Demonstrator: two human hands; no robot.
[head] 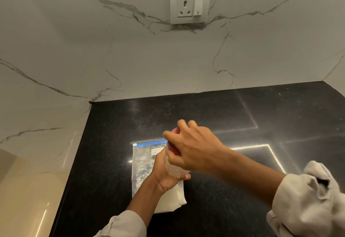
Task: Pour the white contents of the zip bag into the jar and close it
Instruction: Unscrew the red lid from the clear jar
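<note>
One zip bag [143, 164] lies flat on the black tabletop [224, 117], its blue seal edge toward the wall and white contents heaped at the end nearer the person. One clear jar [172, 167] is held just above the bag, over its right half. The left hand [166, 175] comes up from below the bag's near end and wraps the jar's body, its grip closed around the clear plastic. The right hand [190, 147] sits on top of the jar, fingers curled and pressed around one reddish lid [174, 143], which is mostly hidden. Left of the bag the tabletop ends at a marble side wall; right of the bag, the dark surface stretches open and bare. Straight above the bag, one socket plate [190, 5] is set in the back wall.
</note>
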